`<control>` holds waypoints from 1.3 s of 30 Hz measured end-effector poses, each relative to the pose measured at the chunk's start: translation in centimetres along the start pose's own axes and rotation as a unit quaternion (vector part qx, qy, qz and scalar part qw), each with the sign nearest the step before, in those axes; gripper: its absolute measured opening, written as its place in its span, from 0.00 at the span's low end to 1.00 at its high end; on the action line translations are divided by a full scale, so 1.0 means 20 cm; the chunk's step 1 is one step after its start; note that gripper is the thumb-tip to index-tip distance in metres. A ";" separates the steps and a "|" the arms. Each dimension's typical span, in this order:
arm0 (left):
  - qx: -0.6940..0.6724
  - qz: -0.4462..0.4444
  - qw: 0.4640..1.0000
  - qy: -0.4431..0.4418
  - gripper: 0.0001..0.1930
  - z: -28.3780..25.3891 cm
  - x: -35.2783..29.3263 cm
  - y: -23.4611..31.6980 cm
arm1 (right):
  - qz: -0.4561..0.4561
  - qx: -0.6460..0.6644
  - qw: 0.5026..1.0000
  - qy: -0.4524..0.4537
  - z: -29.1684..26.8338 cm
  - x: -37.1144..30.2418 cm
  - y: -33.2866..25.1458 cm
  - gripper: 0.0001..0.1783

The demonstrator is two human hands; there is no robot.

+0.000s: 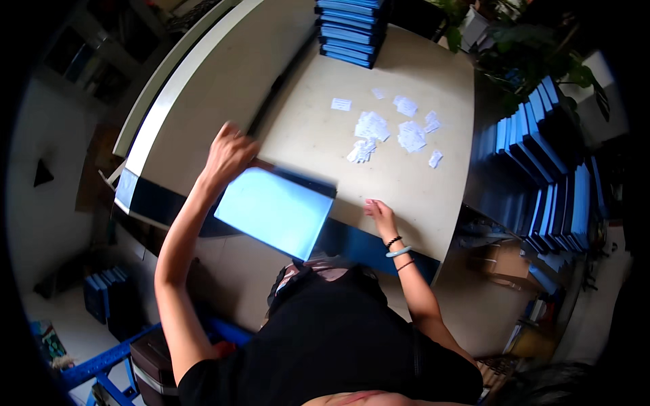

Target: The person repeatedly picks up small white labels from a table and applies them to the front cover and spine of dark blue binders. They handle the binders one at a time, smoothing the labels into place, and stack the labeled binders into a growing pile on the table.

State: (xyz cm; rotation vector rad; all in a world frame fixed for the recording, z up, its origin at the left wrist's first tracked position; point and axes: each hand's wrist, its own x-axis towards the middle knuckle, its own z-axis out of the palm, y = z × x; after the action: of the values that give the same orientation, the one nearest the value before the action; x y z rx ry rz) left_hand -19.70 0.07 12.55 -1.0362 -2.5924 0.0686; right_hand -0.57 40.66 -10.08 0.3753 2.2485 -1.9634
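Note:
A light blue file binder point(274, 213) with a dark spine lies at the table's near edge, in front of my body. My left hand point(230, 157) is over its far left corner, fingers curled in; whatever they hold, if anything, is hidden. To the right of the binder, apart from it, my right hand point(380, 213) hovers by the table edge, its fingers loosely bent and pointing left with nothing visible in them. Dark beads and a pale bangle point(398, 252) circle that wrist. Farther out on the table are small piles of white paper labels point(372, 126).
A tall stack of blue binders point(347, 34) stands at the table's far end. More binders point(535, 135) fill the right side, near potted plants point(535, 47). A raised panel point(196, 88) borders the table on the left. A blue metal frame point(108, 358) is at lower left.

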 end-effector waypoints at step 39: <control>-0.037 -0.590 0.777 -0.216 0.58 0.19 -0.88 1.03 | -0.023 -0.483 0.872 0.082 0.41 1.86 -0.52 0.32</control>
State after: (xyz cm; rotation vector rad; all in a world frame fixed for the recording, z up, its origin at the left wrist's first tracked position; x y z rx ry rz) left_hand 4.43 3.62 0.27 0.8302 -3.1563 -0.1267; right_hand -39.59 34.98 -11.08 0.3432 2.9771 -0.6091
